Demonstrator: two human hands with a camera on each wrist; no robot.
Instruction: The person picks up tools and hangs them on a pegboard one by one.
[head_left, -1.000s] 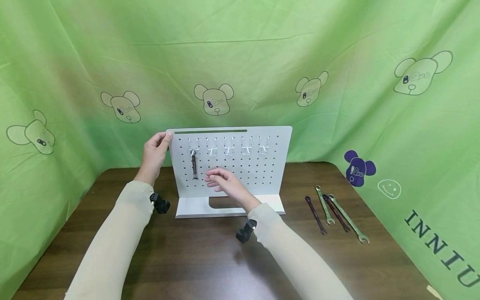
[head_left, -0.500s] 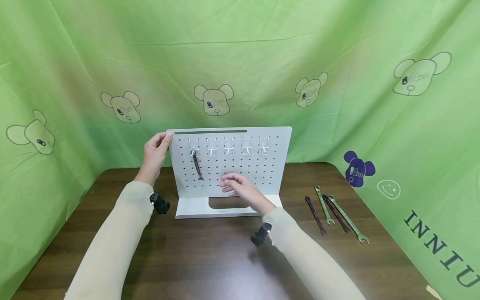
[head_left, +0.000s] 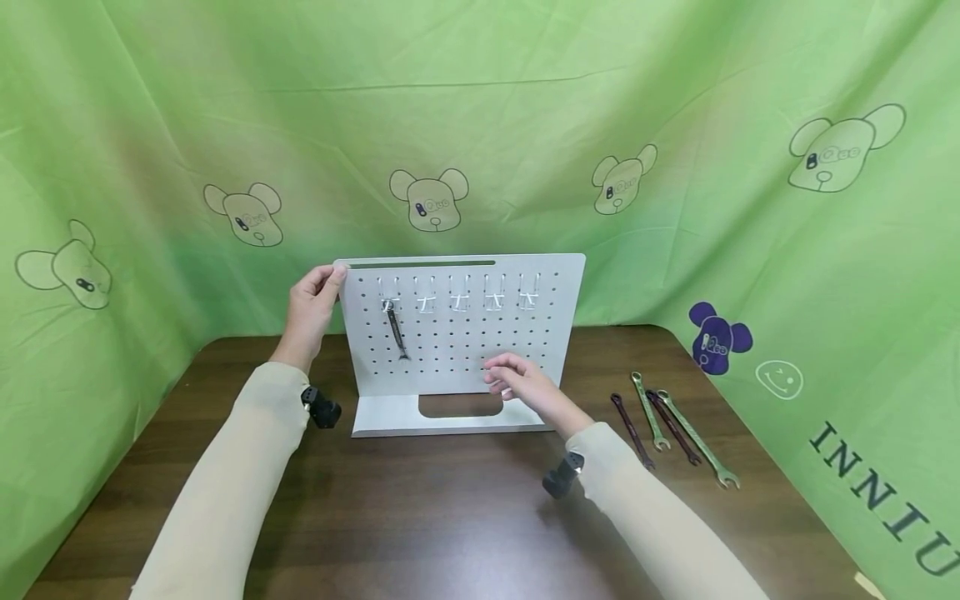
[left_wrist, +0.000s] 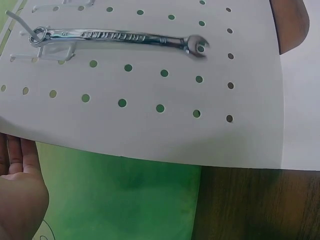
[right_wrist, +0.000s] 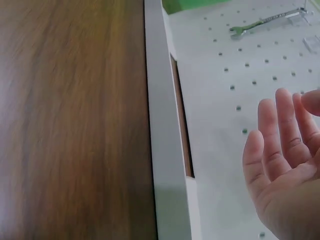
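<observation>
A white pegboard stand (head_left: 465, 350) stands upright on the table. My left hand (head_left: 309, 307) pinches its upper left corner between thumb and fingers. A combination wrench (head_left: 397, 333) hangs by its ring end from the leftmost hook, tilted slightly; in the left wrist view this silver wrench (left_wrist: 120, 37) points its open end toward the base. My right hand (head_left: 527, 387) is in front of the board's lower right part, holding nothing. In the right wrist view, the fingers (right_wrist: 270, 135) are loosely bent and apart from the board.
Several wire hooks (head_left: 460, 300) line the board's upper part to the right of the hanging wrench. On the brown table (head_left: 450, 508), at the right, lie two purple wrenches (head_left: 628, 421) and two green wrenches (head_left: 696, 437). A green curtain (head_left: 510, 108) encloses the back and sides.
My right hand has moved right and slightly down, away from the hanging wrench. The wrench has swung from nearly vertical to a tilt, lower end rightward. My left hand has stayed on the corner.
</observation>
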